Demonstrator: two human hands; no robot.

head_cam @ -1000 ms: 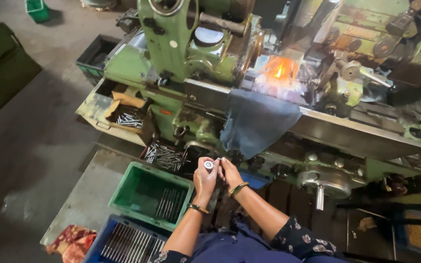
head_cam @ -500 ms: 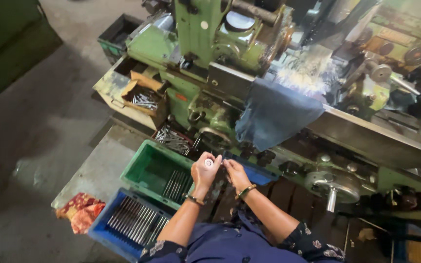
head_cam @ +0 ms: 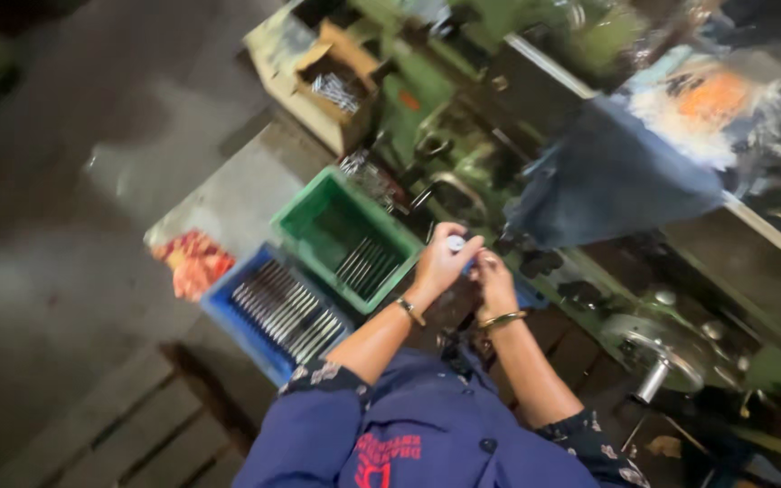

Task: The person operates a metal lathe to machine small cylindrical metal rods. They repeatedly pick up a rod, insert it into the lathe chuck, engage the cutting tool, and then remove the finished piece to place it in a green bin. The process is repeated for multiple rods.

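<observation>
Fingers of my left hand pinch a small white round piece above the green crate; my right hand curls beside. Loose grip could drop it among the rods.

Two crates sit side by side at frame centre-left, rods lying in both. A box stands above them, the machine fills the upper right.
</observation>
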